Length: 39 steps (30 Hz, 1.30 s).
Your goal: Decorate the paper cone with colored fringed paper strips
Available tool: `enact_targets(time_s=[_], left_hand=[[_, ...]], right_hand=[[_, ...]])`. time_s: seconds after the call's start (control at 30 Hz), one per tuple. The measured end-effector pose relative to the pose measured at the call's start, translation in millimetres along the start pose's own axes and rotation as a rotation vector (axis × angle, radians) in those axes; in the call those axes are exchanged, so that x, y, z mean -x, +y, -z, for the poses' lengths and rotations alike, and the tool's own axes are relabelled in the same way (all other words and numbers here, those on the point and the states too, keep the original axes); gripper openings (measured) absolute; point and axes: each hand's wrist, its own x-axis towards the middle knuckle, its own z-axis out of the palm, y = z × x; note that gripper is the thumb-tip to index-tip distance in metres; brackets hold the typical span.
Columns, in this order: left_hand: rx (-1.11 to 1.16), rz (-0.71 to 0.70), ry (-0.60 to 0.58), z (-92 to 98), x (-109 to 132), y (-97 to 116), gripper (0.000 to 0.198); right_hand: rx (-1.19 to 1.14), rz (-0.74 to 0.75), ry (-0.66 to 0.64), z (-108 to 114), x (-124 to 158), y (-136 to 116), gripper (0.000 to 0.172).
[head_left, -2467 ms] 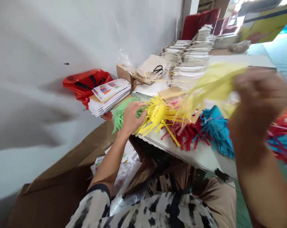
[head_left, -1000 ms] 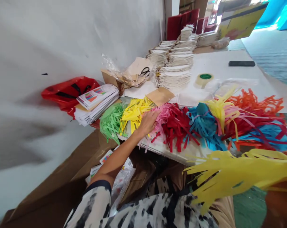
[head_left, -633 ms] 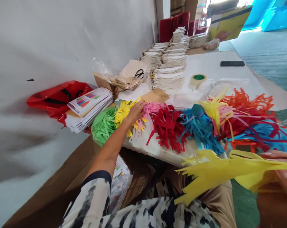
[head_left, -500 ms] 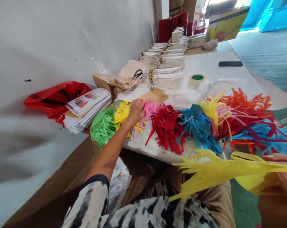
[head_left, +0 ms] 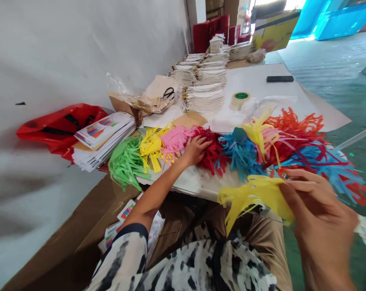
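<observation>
Green paper fringe [head_left: 127, 163], yellow fringe [head_left: 151, 147] and pink fringe [head_left: 174, 141] lie along the white table [head_left: 186, 182]. Left hand [head_left: 196, 150], fingers spread, rests open on red fringe [head_left: 212, 155]. Right hand [head_left: 319, 206], thumb and fingers together, clamps yellow fringed paper [head_left: 252, 198] just above the table's front edge.

Yellow fringed paper [head_left: 255, 198], pink paper strips [head_left: 174, 139], red paper strips [head_left: 215, 158], and a black-and-white blotched sleeve [head_left: 122, 258]
</observation>
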Motion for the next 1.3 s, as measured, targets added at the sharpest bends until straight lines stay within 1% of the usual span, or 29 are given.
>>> enact_targets(time_s=[0.03,0.07,0.13,0.17,0.23,0.27,0.3,0.33,0.4,0.53,0.57,0.6,0.63,0.67,0.7,0.77,0.83,0.87,0.9,0.93,1.0,1.03,1.1,1.17,1.23,1.27,1.3], left_hand=[[0.023,-0.010,0.068,7.1,2.0,11.7,0.054],[0.064,-0.023,0.166,15.6,7.4,27.0,0.049],[0.228,-0.068,0.396,34.0,25.7,65.4,0.026],[0.324,-0.080,0.449,42.5,36.7,86.4,0.020],[0.455,-0.140,0.495,54.9,57.2,126.0,0.011],[0.472,-0.151,0.510,58.0,65.2,142.7,0.011],[0.475,-0.147,0.518,59.0,71.2,156.5,0.015],[0.473,-0.139,0.525,58.2,75.3,167.2,0.018],[0.470,-0.114,0.528,53.4,79.0,180.2,0.019],[0.501,-0.075,0.513,46.6,80.9,187.0,0.013],[0.532,-0.068,0.485,47.7,81.8,187.3,0.012],[0.586,-0.067,0.431,50.0,83.1,187.5,0.011],[0.662,-0.066,0.346,53.2,84.5,187.7,0.011],[0.756,-0.066,0.231,57.1,85.9,187.9,0.012],[0.861,-0.066,0.089,61.2,87.2,188.0,0.013],[1.072,-0.057,-0.209,69.2,89.0,187.7,0.016],[1.228,-0.019,-0.446,75.8,89.1,186.4,0.022],[1.276,0.015,-0.534,78.7,88.6,185.2,0.026],[1.306,0.060,-0.601,81.6,87.8,183.5,0.029],[1.317,0.113,-0.657,84.5,86.8,181.3,0.032],[1.302,0.208,-0.760,91.5,84.4,175.3,0.037],[1.281,0.242,-0.804,95.7,83.1,171.5,0.038],[1.209,0.267,-0.851,105.0,79.4,162.6,0.039],[1.097,0.246,-0.811,113.5,73.9,152.0,0.039],[0.914,0.187,-0.702,117.0,66.4,140.5,0.037],[0.788,0.149,-0.611,115.7,62.4,135.1,0.035],[0.639,0.116,-0.485,112.0,58.4,130.5,0.033]], right_hand=[[-0.006,-0.015,-0.020,-3.1,-0.4,4.8,0.009],[-0.003,-0.027,-0.041,-6.1,-0.3,9.1,0.010],[0.038,-0.028,-0.071,-11.7,2.0,14.9,0.013],[0.060,-0.019,-0.078,-14.1,4.1,16.3,0.015],[0.075,0.000,-0.089,-18.1,9.9,16.4,0.016],[0.070,0.006,-0.094,-19.6,13.2,15.5,0.016],[0.060,0.009,-0.100,-20.8,16.7,14.2,0.015],[0.044,0.008,-0.107,-21.8,20.2,12.6,0.014],[0.005,0.006,-0.119,-22.9,27.0,9.5,0.012],[-0.054,0.004,-0.129,-18.8,36.7,5.6,0.010],[-0.064,0.007,-0.154,-15.7,37.4,5.3,0.010],[-0.074,0.011,-0.190,-11.7,37.3,5.3,0.010],[-0.086,0.018,-0.236,-6.9,36.4,5.5,0.014],[-0.104,0.028,-0.296,-1.8,34.8,6.1,0.023],[-0.134,0.038,-0.373,3.3,32.8,6.9,0.034],[-0.235,0.039,-0.573,11.8,28.9,9.7,0.056],[-0.353,-0.031,-0.798,16.3,27.8,14.0,0.067],[-0.398,-0.096,-0.885,17.2,28.8,16.7,0.068],[-0.433,-0.176,-0.939,17.5,30.8,19.6,0.066],[-0.461,-0.262,-0.974,17.7,33.6,22.6,0.060],[-0.515,-0.441,-1.023,19.4,40.0,28.4,0.040],[-0.544,-0.521,-1.041,21.2,42.6,30.9,0.036],[-0.587,-0.646,-1.064,25.6,44.6,34.7,0.038],[-0.587,-0.713,-1.031,28.3,40.7,37.2,0.042],[-0.517,-0.731,-0.969,26.3,31.2,40.5,0.046],[-0.448,-0.717,-0.934,23.2,24.9,43.1,0.047],[-0.354,-0.679,-0.902,19.0,18.1,46.7,0.049]])
